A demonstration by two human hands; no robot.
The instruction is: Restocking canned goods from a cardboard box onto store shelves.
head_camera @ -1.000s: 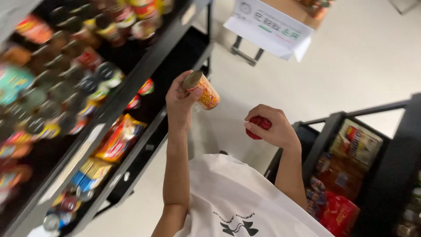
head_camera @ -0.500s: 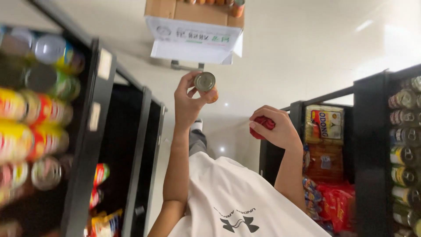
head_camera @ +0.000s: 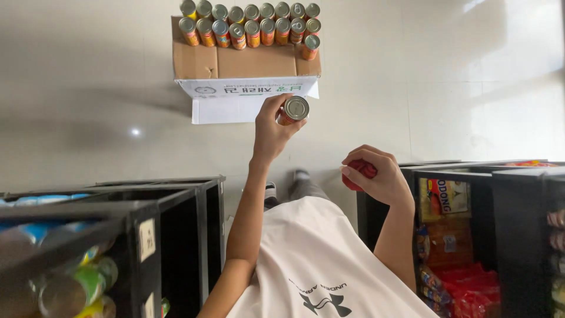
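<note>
Can [head_camera: 293, 110] now lower, nearer the can-filled cardboard box [head_camera: 235, 61].

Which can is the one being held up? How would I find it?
Find the cardboard box on the floor with cans in rows. Just below it, the left hand holds one can. It alone is off the box, silver top facing you.

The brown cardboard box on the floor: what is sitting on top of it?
Two rows of orange-labelled tin cans stand along the far edge of the brown cardboard box, silver lids up. The box is closed, so its inside is hidden. The left hand holds one similar can nearer the camera.
</note>
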